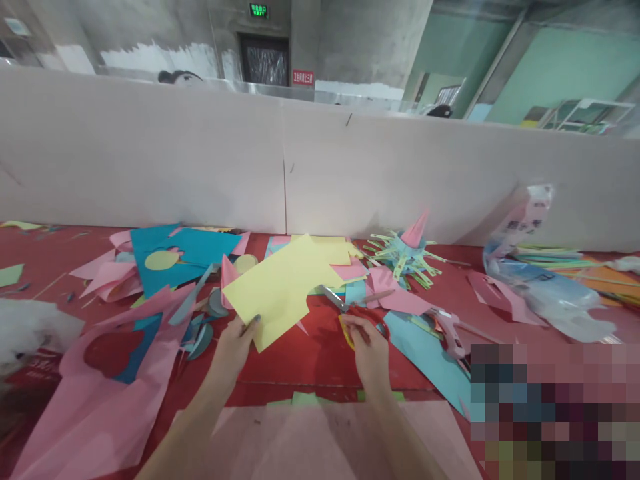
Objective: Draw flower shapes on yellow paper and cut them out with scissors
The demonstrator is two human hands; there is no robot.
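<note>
My left hand (240, 337) pinches the lower left edge of a yellow sheet of paper (280, 287). A curved notch is cut into the sheet's right side. My right hand (367, 340) is closed on a pair of scissors (346, 331) with yellow handles. The metal blades point up and left, spread apart, close to the notch in the paper. Beyond the sheet lie more yellow paper and pink and blue scraps on the red table (320, 360). A paper piece with a pink cone (415, 231) and fringed green strips stands behind to the right.
Cut pink paper (115, 427) and a dark blue sheet (210, 247) lie to the left. On the right are a pink glue gun (451, 333), a light blue sheet (425, 357) and a clear plastic bag (555, 293). A white partition (175, 153) closes off the back.
</note>
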